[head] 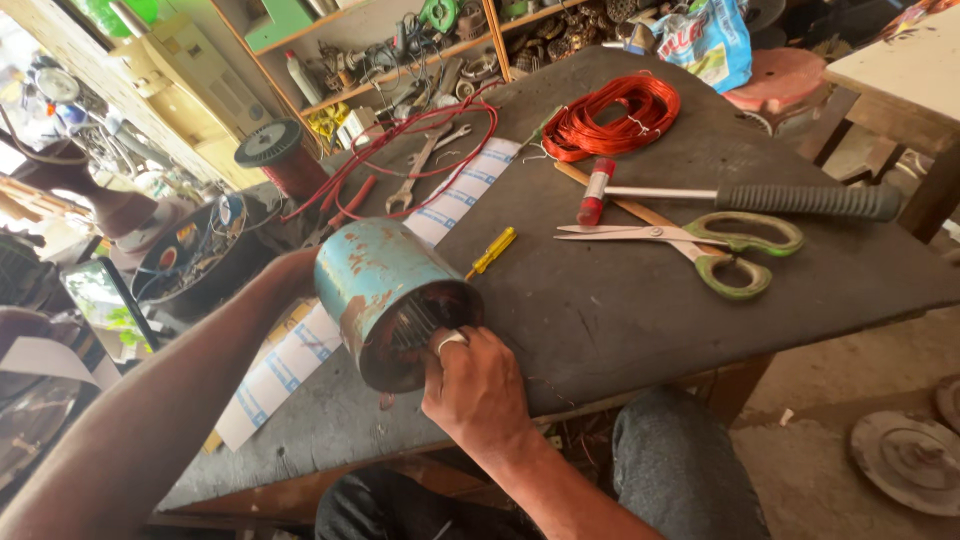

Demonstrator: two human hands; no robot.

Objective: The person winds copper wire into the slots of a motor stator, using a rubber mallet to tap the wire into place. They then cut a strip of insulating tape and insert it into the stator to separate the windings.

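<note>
A rusty blue metal cylinder [375,280], a motor housing with slotted windings inside, lies tilted on the dark worktable [600,300]. My left hand [290,275] is behind it and mostly hidden; it seems to hold the far end. At the open near end, my right hand [475,385] has its fingers curled against the rim, and a ring shows on one finger. A long white paper strip [300,355] with blue print runs under the cylinder.
Green-handled scissors [700,243], a hammer with a black grip [780,200], a red-capped tube [596,190], a small yellow screwdriver [492,252], a coil of red wire [612,115], wrenches [420,165] and a wire spool [275,150] lie on the table. Cluttered shelves stand behind it.
</note>
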